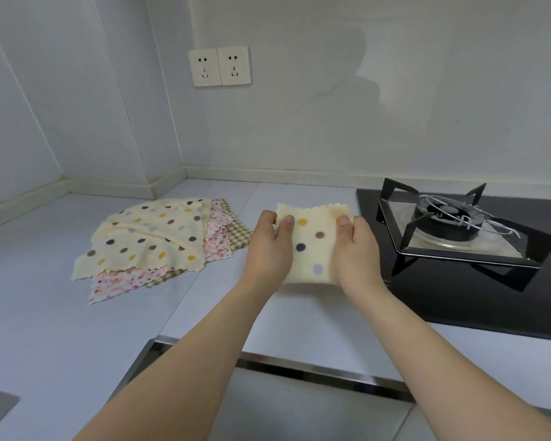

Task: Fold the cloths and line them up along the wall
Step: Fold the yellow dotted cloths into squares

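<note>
Both forearms reach forward; the folded dotted cloth (312,243) is pinched at its side edges by the left hand (268,246) and right hand (358,249), each grip clamped on it. It is held over the worktop (77,329), long axis pointing at the wall (331,128) beyond, unfolded cloths (153,240) lying leftward.

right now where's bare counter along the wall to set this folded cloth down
Bare counter runs along the back wall between the cloth pile and the gas stove, just beyond the folded dotted cloth that the left hand and right hand hold. The left corner behind the pile is also bare. The pile and stove sides are crowded.
</note>
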Demonstrator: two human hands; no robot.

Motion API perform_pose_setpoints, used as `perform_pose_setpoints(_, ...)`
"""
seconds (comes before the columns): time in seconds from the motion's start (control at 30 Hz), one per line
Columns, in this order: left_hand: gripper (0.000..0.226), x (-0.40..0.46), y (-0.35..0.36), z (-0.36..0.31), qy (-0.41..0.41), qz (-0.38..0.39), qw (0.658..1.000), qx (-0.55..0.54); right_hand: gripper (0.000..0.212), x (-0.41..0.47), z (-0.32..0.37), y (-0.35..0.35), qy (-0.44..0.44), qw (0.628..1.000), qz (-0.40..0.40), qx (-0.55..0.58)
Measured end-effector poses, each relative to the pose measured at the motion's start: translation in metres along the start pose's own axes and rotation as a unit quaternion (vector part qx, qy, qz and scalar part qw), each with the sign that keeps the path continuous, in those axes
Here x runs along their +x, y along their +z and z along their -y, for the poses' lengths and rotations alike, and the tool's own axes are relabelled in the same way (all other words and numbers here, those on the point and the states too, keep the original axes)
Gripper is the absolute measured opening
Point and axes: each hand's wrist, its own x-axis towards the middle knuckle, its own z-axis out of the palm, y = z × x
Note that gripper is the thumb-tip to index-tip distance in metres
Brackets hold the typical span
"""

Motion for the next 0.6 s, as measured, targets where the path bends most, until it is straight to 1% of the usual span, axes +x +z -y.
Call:
perform_pose_setpoints(0.07,0.022,0.026,0.008,0.013,-0.013,0.008,1.0,0.01,0.026,0.022,-0.009,0.015,0.01,1.0,-0.005,-0.01)
perform_pose_setpoints(0.13,0.021,0.049,0.013,0.019,-0.029,0.013,0.999,0.018,0.024,0.046,-0.011,0.029,0.031,0.999,0.011,-0.017)
perform_pose_setpoints(0.23,0.02,0.071,0.015,0.005,-0.068,0.01,0.998,0.016,0.024,0.072,0.005,0.036,0.089,0.995,0.033,0.026)
perform_pose_setpoints(0.3,0.02,0.082,0.014,-0.024,-0.086,0.017,0.996,0.015,0.024,0.085,0.027,0.029,0.15,0.986,0.036,0.059)
perform_pose_setpoints(0.37,0.02,0.088,0.012,-0.063,-0.106,0.036,0.994,0.017,0.023,0.091,0.06,0.011,0.186,0.98,0.028,0.062)
perform_pose_setpoints(0.5,0.018,0.08,0.015,-0.135,-0.144,0.096,0.985,0.023,0.022,0.091,0.116,-0.042,0.21,0.977,0.024,0.002)
perform_pose_setpoints(0.6,0.015,0.064,0.032,-0.174,-0.167,0.128,0.977,0.03,0.025,0.09,0.134,-0.08,0.238,0.971,-0.004,-0.009)
